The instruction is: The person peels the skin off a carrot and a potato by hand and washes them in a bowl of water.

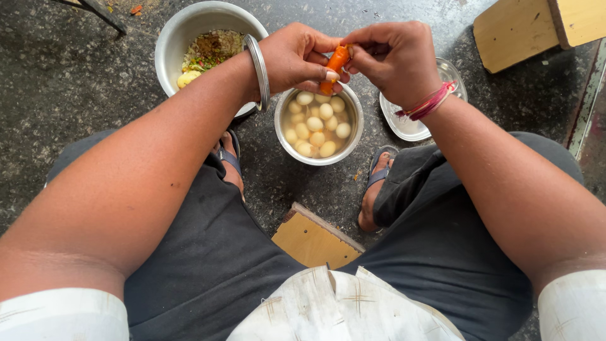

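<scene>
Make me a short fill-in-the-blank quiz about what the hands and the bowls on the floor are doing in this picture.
1. Both the left hand and the right hand grip a small ____ coloured piece of food.
2. The steel bowl right below the hands holds pale round pieces sitting in ____.
3. A metal ____ circles the left wrist.
4. The bigger bowl with chopped mix lies on the person's ____ side.

Missing words: orange; liquid; bangle; left
</scene>
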